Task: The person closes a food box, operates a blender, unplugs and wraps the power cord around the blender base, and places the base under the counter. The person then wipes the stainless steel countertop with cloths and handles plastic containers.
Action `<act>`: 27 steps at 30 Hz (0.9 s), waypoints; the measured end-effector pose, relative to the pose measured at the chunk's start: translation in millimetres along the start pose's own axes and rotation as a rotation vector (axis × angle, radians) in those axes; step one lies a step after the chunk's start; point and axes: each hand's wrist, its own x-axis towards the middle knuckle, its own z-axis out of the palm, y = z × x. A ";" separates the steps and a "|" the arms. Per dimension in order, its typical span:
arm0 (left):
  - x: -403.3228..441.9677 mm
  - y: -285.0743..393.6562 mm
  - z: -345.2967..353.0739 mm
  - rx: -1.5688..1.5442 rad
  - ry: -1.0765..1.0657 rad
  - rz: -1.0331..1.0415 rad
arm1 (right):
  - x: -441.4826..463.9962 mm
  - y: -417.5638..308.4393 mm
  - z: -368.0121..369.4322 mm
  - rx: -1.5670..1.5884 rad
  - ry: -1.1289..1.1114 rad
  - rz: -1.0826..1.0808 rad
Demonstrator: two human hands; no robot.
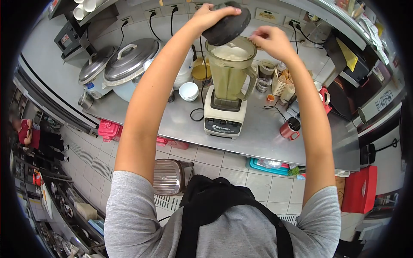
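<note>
A blender stands on the steel counter, its white base (224,116) under a clear jar (228,77). Pale green contents fill much of the jar, with whitish stuff near its top. My left hand (211,16) grips the black blender lid (228,26), tilted above the jar's mouth and off to its left. At the right side of the rim is my right hand (272,39), its fingers curled together in a pinch. Whatever those fingertips hold, if anything, I cannot make out.
Large lidded metal pots (132,62) and stacked white bowls (188,91) stand left of the blender. Right of it are small containers (263,84), a basket (279,87) and a red mug (290,128). A brown stool (168,176) sits below; another person (32,135) stands far left.
</note>
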 end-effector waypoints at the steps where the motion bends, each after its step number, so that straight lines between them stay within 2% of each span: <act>1: -3.0 3.2 4.7 0.109 0.029 -0.003 | -11.9 5.5 -7.5 0.105 0.092 0.138; 3: -7.9 6.1 14.5 0.377 -0.011 0.091 | -39.9 7.9 -10.8 0.302 0.230 0.366; 5: -7.6 4.2 25.1 0.582 -0.045 0.166 | -74.0 10.0 -0.4 0.461 0.271 0.512; 11: -8.7 8.7 40.2 0.754 -0.188 0.173 | -146.7 24.7 60.2 0.821 0.241 0.743; 18: -7.1 13.8 42.5 0.815 -0.267 0.135 | -139.9 26.6 106.2 0.859 0.443 0.654; 20: -8.2 13.0 43.5 0.819 -0.269 0.117 | -131.5 23.2 115.3 0.948 0.566 0.633; 22: -9.9 2.5 44.1 0.759 -0.241 0.141 | -123.5 24.3 133.1 0.845 0.661 0.541; 27: -7.1 -4.5 46.2 0.640 -0.186 0.166 | -103.1 2.5 160.9 0.821 0.879 0.619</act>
